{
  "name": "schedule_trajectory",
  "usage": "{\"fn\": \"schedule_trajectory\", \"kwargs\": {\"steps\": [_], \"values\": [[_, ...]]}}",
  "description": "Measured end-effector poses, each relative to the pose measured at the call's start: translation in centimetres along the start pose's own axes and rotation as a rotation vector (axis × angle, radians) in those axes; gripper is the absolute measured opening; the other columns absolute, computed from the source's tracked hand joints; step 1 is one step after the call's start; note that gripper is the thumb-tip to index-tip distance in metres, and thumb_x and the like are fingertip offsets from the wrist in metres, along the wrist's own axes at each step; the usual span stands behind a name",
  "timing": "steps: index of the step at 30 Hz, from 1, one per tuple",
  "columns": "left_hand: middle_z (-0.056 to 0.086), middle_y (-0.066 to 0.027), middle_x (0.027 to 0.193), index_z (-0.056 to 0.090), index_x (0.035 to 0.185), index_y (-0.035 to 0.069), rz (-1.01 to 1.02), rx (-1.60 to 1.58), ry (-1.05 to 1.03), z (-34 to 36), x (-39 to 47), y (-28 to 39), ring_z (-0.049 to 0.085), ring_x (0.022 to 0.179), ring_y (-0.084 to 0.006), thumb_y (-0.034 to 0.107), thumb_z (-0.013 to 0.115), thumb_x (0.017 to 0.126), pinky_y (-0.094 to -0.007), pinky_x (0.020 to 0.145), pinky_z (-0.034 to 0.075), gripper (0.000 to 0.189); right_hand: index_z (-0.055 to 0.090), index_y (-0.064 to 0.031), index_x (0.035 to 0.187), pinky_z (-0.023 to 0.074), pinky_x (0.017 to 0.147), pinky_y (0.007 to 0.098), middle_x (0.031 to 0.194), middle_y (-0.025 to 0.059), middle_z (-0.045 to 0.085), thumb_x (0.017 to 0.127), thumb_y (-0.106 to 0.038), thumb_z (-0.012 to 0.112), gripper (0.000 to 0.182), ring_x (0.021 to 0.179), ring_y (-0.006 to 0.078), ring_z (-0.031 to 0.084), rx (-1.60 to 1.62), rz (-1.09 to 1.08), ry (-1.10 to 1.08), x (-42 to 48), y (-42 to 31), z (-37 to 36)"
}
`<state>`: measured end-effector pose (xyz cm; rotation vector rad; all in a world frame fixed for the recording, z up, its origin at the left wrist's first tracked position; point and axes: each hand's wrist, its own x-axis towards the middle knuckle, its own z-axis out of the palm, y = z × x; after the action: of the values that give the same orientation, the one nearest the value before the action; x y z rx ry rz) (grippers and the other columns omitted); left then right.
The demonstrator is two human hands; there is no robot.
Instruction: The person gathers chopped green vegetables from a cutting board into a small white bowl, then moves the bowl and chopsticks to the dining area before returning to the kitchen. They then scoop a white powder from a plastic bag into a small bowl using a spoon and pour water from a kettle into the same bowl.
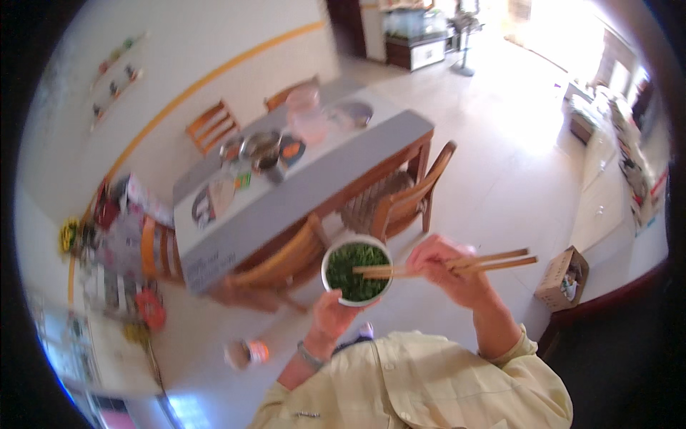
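Observation:
My left hand (333,317) holds a white bowl (325,268) from below, its thumb at the rim. Chopped leafy greens (359,257) fill much of the bowl. In my right hand (442,268) is a pair of wooden chopsticks (493,263), whose tips rest on or in the greens. The bowl is held in front of my body, above the floor and beside the wooden chairs. Beneath the bowl, the fingers of my left hand are mostly hidden.
A long dining table (343,171) bears metal bowls (260,145), pink containers (306,115) and plates. Wooden chairs (415,195) stand along it. An orange-labelled container (257,352) is on the floor at the lower left; a cardboard box (560,284) stands at the right by white cabinets (595,209).

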<state>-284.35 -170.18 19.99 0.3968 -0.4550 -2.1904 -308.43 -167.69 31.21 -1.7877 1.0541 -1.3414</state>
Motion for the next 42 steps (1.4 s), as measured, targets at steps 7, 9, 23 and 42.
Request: {"fn": "schedule_trajectory", "kwargs": {"steps": [7,9,23,42], "values": [[0.041,-0.0159,0.138,0.031,0.14,0.007,0.129,-0.003,0.086,1.8,-4.5,-1.7,0.041,0.126,-0.0363,0.024,0.058,0.077,-0.0586,0.103,0.035,0.07,0.058,-0.0003,0.081,0.0436,0.058,0.0254,0.082,0.0094,0.061,0.083,-0.01,0.061,0.01,0.071,0.0128,0.055,0.234,0.065,-0.154,-0.9,-1.9,-0.6],[0.042,-0.0171,0.137,0.03,0.139,0.005,0.174,0.003,0.137,1.8,-6.2,-1.8,0.042,0.124,-0.0379,0.024,0.057,0.077,-0.058,0.103,0.036,0.071,0.058,-0.0005,0.079,0.0434,0.057,0.0258,0.081,0.0093,0.061,0.083,-0.009,0.061,0.01,0.069,0.0138,0.055,0.232,0.008,-0.231,-1.1,-1.5,0.7],[0.041,-0.0205,0.138,0.03,0.139,0.0,0.54,-0.08,0.309,-5.3,-19.3,0.3,0.043,0.124,-0.0397,0.023,0.059,0.077,-0.0595,0.101,0.036,0.072,0.058,-0.0008,0.081,0.0398,0.057,0.0214,0.082,0.0058,0.061,0.086,-0.007,0.058,0.008,0.067,0.0073,0.05,0.33,0.017,-0.581,3.2,-3.5,17.6],[0.048,-0.0148,0.133,0.039,0.134,0.001,1.151,-0.132,0.618,-11.2,-50.9,6.4,0.046,0.123,-0.0288,0.023,0.055,0.08,-0.0475,0.104,0.035,0.061,0.059,-0.0007,0.083,0.0453,0.071,0.0274,0.088,0.0081,0.061,0.086,-0.01,0.063,0.011,0.08,0.0144,0.055,0.584,-0.133,-1.193,-2.4,-17.0,54.3]]}}
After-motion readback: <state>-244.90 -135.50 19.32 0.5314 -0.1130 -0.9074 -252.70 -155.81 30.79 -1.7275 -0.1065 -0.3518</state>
